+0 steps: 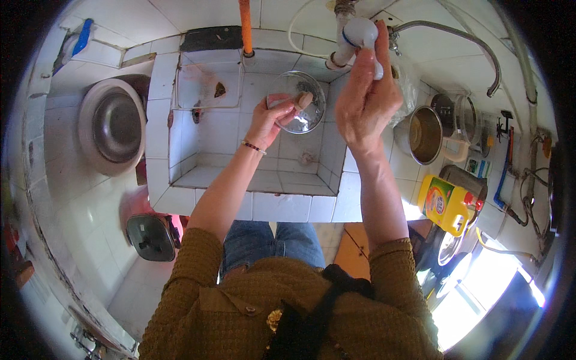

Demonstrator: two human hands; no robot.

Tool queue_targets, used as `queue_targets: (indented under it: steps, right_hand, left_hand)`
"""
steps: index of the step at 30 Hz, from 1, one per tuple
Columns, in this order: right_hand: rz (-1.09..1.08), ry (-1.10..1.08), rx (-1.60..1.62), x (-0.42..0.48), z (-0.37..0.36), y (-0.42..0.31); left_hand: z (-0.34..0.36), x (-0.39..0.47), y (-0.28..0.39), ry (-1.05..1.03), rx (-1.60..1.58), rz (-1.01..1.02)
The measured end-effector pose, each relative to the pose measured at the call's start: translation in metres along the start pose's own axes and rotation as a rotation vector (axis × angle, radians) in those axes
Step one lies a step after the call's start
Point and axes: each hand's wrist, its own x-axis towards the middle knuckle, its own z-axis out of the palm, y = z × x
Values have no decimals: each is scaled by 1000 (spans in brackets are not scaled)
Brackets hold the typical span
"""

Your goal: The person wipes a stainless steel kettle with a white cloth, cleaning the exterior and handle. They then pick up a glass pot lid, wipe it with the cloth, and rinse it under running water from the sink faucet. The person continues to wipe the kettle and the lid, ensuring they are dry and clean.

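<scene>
My left hand (271, 116) holds a clear glass lid (310, 118) with a metal rim above the tiled sink (216, 173). Its fingers are at the lid's brownish knob (304, 101), and some show through the glass. My right hand (369, 101) is raised at the sink's back right corner, with thumb and fingers around a white object (362, 31) that has a rounded head and a blue edge. Whether this is a spoon or a tap fitting, I cannot tell. Just behind it runs a white drain pipe (344, 56).
A grey flexible spout (450, 29) curves from the wall at right. A metal pot (423, 135) and a yellow detergent jug (443, 204) stand on the right counter. In the sink's back left sits a clear rectangular container (207, 85). A large basin (114, 126) is at left.
</scene>
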Motion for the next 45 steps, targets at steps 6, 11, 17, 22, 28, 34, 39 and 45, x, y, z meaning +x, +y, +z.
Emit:
queue_targets:
  steps: [6, 11, 17, 22, 28, 34, 39, 45]
  right_hand:
    - [-71, -45, 240, 5, -7, 21]
    - [71, -53, 305, -20, -5, 47]
    - [232, -379, -204, -115, 43, 158]
    - [381, -457, -333, -157, 75, 211]
    - [334, -219, -225, -205, 117, 200]
    - [1177, 106, 706, -154, 100, 259]
    - [1174, 22, 891, -154, 98, 234]
    - [1234, -6, 738, -164, 92, 237]
  left_hand:
    - [-12, 23, -8, -54, -87, -58]
    - [-25, 30, -13, -88, -94, -62]
    - [-32, 30, -8, -32, -51, -127]
    - [-47, 31, -26, 131, -78, -37]
    - [-67, 31, -45, 158, -132, -34]
    - [-76, 40, -35, 20, -101, -146]
    - [-99, 55, -45, 197, 106, -104]
    - [-99, 55, -39, 224, -1, -189]
